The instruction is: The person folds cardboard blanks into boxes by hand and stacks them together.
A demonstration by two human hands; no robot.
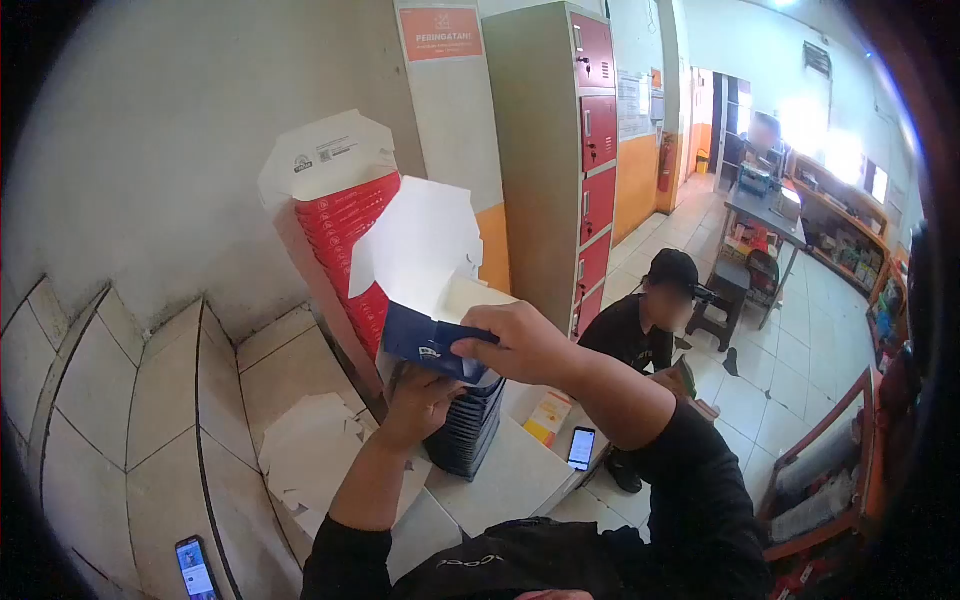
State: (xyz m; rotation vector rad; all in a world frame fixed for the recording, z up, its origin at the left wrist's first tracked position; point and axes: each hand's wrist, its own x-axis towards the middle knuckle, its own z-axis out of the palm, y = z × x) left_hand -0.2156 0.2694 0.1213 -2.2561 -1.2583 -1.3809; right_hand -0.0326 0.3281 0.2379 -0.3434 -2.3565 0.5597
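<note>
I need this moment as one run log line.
left hand: under blue box | right hand: gripping its edge | dark stack: below

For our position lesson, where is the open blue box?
Just left of centre in the head view, the blue box is in the right hand, above the dark stack, right of the red stack.

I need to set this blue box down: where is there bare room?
Bare tile shows between the dark blue stack and the right phone; another patch lies left of the white cardboard, above the lower-left phone. It is crowded beside the red stack, where the left hand and right hand are at the blue box.
</note>
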